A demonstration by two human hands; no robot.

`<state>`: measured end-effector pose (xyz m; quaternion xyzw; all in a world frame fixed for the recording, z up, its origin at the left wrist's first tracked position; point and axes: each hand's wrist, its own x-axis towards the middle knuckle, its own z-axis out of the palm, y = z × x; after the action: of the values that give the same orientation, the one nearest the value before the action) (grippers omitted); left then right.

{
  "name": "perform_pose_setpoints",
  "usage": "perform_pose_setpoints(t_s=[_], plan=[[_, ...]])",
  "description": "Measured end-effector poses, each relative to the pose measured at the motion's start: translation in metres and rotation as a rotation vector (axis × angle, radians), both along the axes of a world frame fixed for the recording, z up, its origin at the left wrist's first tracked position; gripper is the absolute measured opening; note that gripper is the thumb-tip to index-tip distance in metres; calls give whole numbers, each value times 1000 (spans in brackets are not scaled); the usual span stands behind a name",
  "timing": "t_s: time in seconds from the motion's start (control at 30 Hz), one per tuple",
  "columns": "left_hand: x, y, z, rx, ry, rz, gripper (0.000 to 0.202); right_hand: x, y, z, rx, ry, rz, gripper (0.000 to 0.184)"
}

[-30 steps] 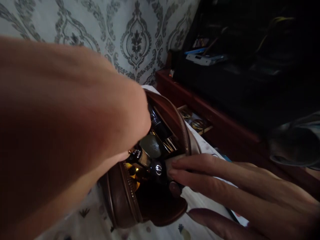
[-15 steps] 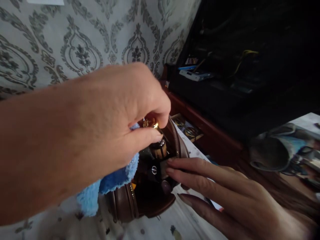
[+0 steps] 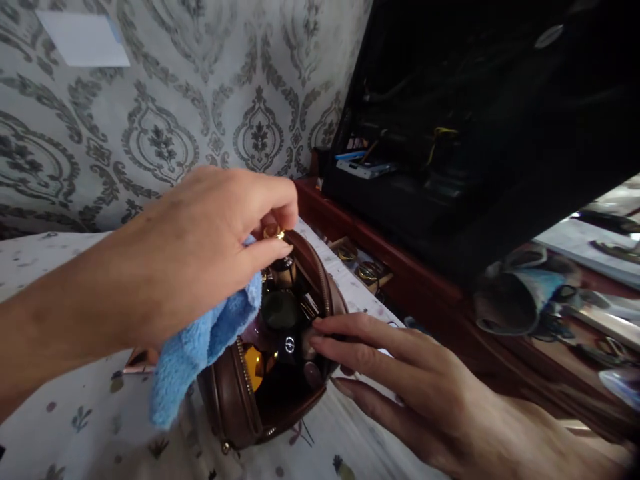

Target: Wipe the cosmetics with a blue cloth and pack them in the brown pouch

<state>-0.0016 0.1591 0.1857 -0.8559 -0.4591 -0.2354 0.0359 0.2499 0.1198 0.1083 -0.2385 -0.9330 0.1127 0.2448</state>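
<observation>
A brown zippered cosmetic bag (image 3: 237,403) lies unzipped on the patterned bedsheet. Dark bottles fill it, among them a round black cap with a light emblem (image 3: 289,345) and an amber bottle (image 3: 253,368). My left hand (image 3: 215,227) is over the far end, thumb and fingers pinching a shiny gold-coloured item (image 3: 274,233), whose lower part I cannot make out clearly. A light blue terry cloth (image 3: 200,353) hangs from beneath the same hand. My right hand (image 3: 425,387) has its fingers stretched out, their tips at the bag's right rim beside the bottles.
Patterned wallpaper stands behind, with a white paper (image 3: 84,40) on it. On the right, a red-brown wooden ledge (image 3: 400,287) carries a small box of gold-rimmed items (image 3: 360,263) and a tilted cup (image 3: 510,303). A large black panel (image 3: 450,87) rises behind it.
The view has shifted, so the bag and hands appear further left and more of the bag's contents shows. My left hand keeps its pinch on the gold-coloured item; the right stays at the rim.
</observation>
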Motion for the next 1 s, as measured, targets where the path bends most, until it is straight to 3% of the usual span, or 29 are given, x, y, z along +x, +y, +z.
perform_pose_setpoints(t_s=[0.27,0.4,0.53,0.73,1.0], plan=[[8,7,-7,5,67,-7,9,-1,-3,3,37,-18,-19,34],[12,2,-13,33,69,-122,11,-1,-3,3,66,-18,-9,33],[18,-5,-19,92,192,-257,15,-1,-4,5,90,-35,-27,35],[25,-17,-22,75,376,-300,18,0,-7,4,85,-44,-11,34],[29,-20,-22,120,380,-354,19,0,-2,7,89,-54,-10,32]])
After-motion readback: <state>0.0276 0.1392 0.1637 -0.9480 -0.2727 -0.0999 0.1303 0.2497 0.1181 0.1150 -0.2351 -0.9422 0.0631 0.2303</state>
